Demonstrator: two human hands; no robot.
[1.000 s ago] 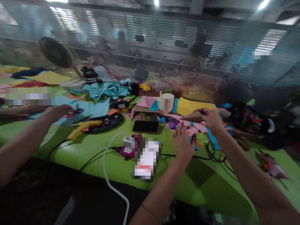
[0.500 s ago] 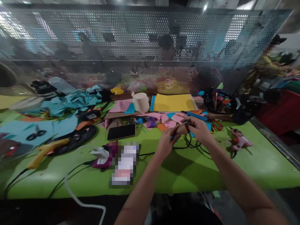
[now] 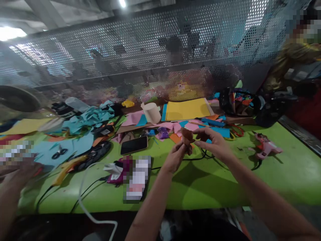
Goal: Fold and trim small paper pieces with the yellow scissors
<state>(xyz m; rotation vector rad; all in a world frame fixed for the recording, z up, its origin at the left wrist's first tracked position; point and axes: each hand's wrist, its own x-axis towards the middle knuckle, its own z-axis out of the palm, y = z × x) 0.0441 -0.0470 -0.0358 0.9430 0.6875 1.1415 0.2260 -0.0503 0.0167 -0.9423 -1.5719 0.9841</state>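
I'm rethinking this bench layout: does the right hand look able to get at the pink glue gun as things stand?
Probably yes: the pink glue gun lies right of the right hand, with mostly bare green tabletop between and nothing visible covering it.

Paper scraps (image 3: 175,137) crowd far side of green desk (image 3: 213,190)

A black phone (image 3: 134,145) lies near the middle; nearer the front edge, a magenta power socket (image 3: 122,173). On the left rest a light-blue sheet (image 3: 81,143) and yellow glue gun (image 3: 65,170); right, a pink glue gun (image 3: 269,150).
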